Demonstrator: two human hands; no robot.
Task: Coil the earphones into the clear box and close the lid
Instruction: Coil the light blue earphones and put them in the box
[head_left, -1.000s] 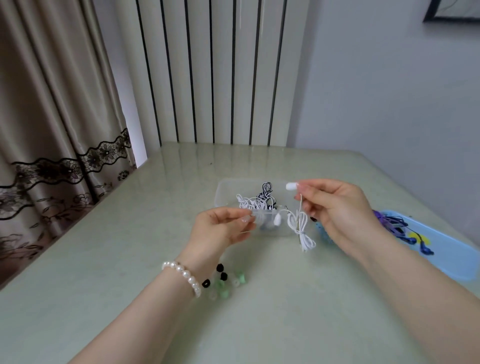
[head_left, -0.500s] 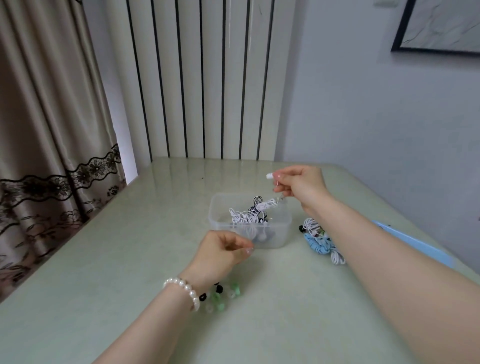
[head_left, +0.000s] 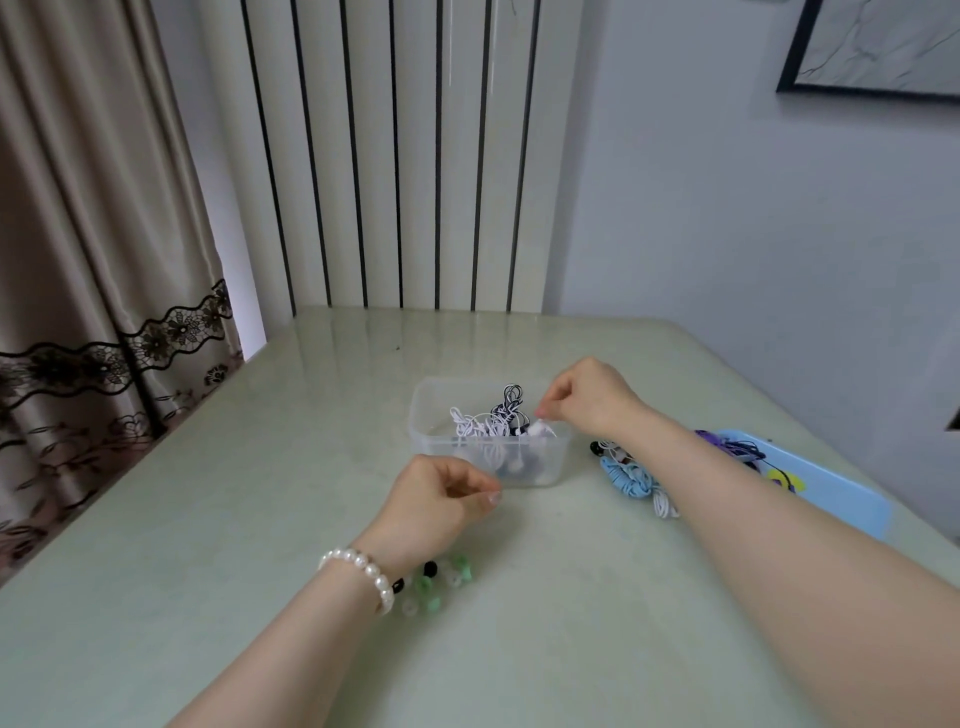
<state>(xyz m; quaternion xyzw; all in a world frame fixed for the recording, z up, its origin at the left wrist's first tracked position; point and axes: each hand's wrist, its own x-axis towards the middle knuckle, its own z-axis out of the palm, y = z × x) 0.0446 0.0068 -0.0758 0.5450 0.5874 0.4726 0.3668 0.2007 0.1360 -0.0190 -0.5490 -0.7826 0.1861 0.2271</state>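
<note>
Head-worn camera looks forward and down, close over the table.

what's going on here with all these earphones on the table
A person is packing earphones into a clear box on the table. The right hand is over the box's right rim, fingertips pinched at the white earphones lying inside beside a black-and-white set. The left hand hovers in front of the box, loosely curled and holding nothing that can be seen. A blue coil waits to the right. The box has no lid on it.
</note>
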